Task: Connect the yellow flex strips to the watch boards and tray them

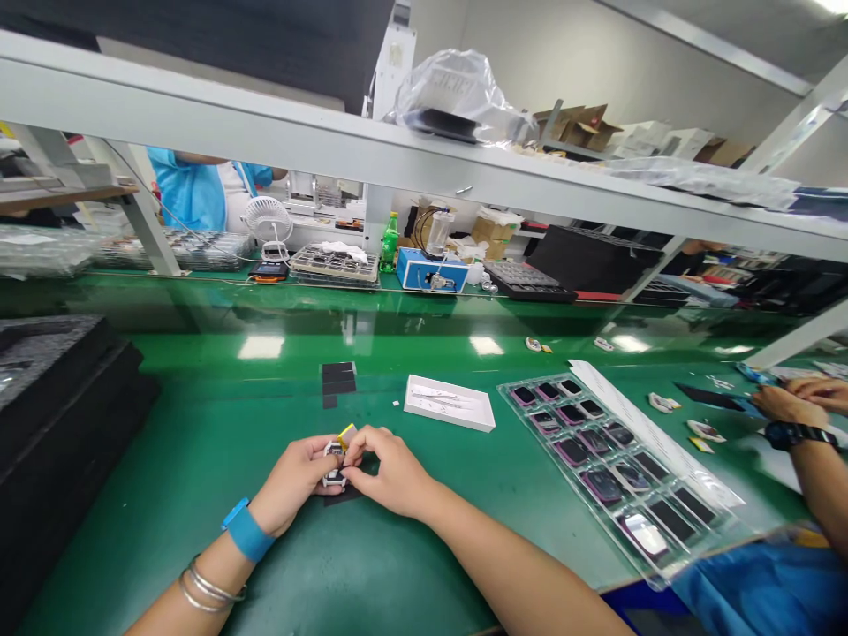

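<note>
Two bare hands pinch one small white module (334, 465): left hand (295, 484), right hand (390, 473), both closed on it. Clear plastic tray (520, 415) of dark-faced units sits right, on green worktop (218, 424).

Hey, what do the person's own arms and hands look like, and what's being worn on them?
The left hand is bare, with a bright blue strap around the wrist and thin silver bangles farther up the forearm. The right hand and right forearm are bare too, with no sleeve, glove or band showing.
</note>
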The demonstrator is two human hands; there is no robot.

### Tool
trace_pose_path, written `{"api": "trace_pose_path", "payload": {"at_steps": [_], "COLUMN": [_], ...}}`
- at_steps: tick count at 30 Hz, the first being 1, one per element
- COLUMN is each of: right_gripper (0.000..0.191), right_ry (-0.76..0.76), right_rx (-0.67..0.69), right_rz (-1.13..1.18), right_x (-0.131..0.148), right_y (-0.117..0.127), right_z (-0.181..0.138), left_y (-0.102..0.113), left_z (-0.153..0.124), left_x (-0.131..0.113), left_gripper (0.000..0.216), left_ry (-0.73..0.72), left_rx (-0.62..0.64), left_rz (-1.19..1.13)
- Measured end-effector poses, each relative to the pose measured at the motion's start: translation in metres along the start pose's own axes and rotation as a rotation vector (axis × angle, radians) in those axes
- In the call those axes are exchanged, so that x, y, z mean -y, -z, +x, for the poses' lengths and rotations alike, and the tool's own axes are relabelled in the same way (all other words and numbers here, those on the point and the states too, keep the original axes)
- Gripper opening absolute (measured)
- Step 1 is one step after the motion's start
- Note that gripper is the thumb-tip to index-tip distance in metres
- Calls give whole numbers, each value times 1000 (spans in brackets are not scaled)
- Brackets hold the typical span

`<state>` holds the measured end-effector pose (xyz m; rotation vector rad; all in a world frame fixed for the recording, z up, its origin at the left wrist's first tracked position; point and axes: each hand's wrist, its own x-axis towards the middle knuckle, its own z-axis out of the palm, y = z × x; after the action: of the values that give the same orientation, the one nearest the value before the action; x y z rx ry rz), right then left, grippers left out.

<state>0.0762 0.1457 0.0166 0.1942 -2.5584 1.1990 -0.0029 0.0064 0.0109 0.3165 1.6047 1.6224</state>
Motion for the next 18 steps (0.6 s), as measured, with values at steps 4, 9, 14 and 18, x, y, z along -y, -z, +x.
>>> {"api": "trace_pose_path", "payload": {"at_steps": [4, 9, 14, 18], "right_gripper": [19, 18, 13, 36], "right_ry": [55, 135, 164, -37], "right_rx": [-13, -12, -35, -171], "right_rz": [-60, -179, -368, -247], "right_x": [-3, -7, -3, -2], "right_y": [-2, -7, -10, -5], "right_z": [0, -1, -4, -2], "left_y": [1, 1, 1, 0], "left_z": [0, 1, 3, 1], "left_x": [2, 2, 4, 3], "left_gripper": [33, 32, 36, 41], "left_ry": [-5, -11, -19, -10], "left_rx": [6, -10, -29, -45], "left_rz": [-7, -37, -82, -83]}}
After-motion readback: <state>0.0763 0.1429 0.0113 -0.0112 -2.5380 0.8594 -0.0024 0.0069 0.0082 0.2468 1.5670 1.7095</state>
